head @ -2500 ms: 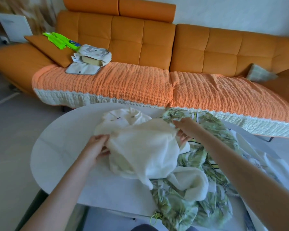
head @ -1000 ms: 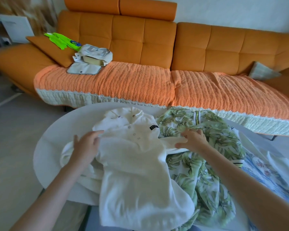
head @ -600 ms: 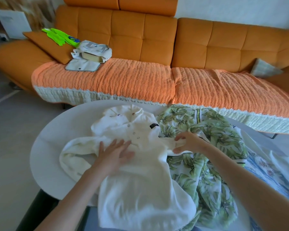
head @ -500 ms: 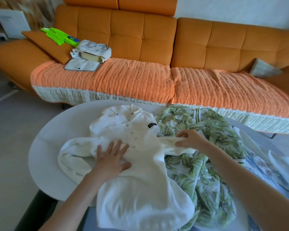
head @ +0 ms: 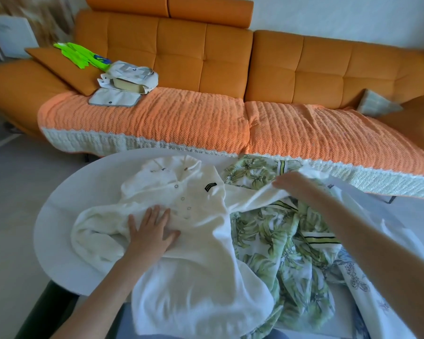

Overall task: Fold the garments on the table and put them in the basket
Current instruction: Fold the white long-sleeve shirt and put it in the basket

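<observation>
Table (head: 64, 216), left hand (head: 152, 232) flat, right hand (head: 295, 183) gripping sleeve (head: 251, 195)

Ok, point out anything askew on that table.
The white buttoned polo shirt lies crooked: its hem hangs off the round white table's near edge, one sleeve bunched beside the left hand.

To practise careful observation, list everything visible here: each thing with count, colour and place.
round white table: one, white, foreground
white knitted buttoned top: one, white, spread on table
green leaf-print garment: one, green-white, crumpled right of it
blue-patterned white cloth: one, white-blue, table's right edge
orange tufted sofa: one, orange, behind table
orange woven throw: one, orange, over sofa seat
neon-green item: one, green, sofa's left cushion
left hand: one, flat on the top
right hand: one, grips its sleeve
</observation>
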`<state>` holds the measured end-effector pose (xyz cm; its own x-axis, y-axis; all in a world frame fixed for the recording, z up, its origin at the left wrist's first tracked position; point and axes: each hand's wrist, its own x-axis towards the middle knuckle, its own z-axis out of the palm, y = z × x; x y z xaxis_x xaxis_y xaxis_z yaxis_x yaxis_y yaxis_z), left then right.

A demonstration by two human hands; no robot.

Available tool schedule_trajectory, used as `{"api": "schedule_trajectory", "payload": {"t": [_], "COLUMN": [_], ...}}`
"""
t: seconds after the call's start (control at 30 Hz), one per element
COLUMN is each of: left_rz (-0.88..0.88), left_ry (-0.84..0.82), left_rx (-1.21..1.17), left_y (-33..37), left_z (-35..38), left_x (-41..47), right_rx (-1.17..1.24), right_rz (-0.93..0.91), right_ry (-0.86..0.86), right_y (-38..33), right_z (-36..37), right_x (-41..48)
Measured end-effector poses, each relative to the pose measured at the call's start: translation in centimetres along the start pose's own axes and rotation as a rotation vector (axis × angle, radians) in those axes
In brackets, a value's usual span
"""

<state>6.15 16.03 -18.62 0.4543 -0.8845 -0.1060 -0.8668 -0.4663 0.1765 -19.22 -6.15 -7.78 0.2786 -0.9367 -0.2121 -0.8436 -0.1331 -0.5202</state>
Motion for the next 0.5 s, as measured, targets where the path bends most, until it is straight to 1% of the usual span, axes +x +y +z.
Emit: {"api": "schedule_trajectory", "payload": {"t": [0.07, 0.13, 0.17, 0.2, 0.23, 0.27, 0.33, 0.37, 0.4, 0.5], "left_rz": [0.013, 0.027, 0.027, 0.022, 0.016, 0.016, 0.032, 0.035, 0.033, 0.013], "left_ry": [0.002, -0.004, -0.022, -0.052, -0.088, -0.114, -0.121, -0.116, -0.112, -0.117], "left_rx": [-0.005, -0.004, 0.0, 0.011, 0.033, 0.064, 0.113, 0.124, 0.126, 0.106], "left_y": [-0.2, -0.4, -0.5, -0.7, -0.8, -1.0, -1.4, -1.5, -1.6, -2.0], "left_z": [-0.3, -0.7, -0.7, -0.8, -0.7, -0.5, -0.1, 0.1, 0.3, 0.6], "left_x": [-0.1, -0.1, 0.0, 0.0, 0.0, 0.0, 0.0, -0.1, -0.1, 0.0], "right_rx": [-0.215, -0.188, -0.153, -0.167, -0.259, -0.334, -0.448, -0.474, -0.451, -0.081], "right_rz": [-0.077, -0.217, -0.305, -0.351, -0.386, -0.381, -0.375, -0.379, -0.37, -0.213], "right_ry": [-0.099, -0.173, -0.179, -0.178, -0.183, -0.178, -0.058, 0.027, 0.11, 0.432], "right_y": [-1.7, -2.3, -2.3, -2.4, -2.3, -2.2, -1.9, -1.6, -1.3, -0.7], "right_z": [2.8, 5.2, 6.1, 6.8, 7.7, 8.4, 9.3, 9.5, 9.4, 7.9], "right_x": [-1.1, -1.5, -1.6, -1.8, -1.7, -1.6, -1.3, -1.0, -0.9, -0.4]}}
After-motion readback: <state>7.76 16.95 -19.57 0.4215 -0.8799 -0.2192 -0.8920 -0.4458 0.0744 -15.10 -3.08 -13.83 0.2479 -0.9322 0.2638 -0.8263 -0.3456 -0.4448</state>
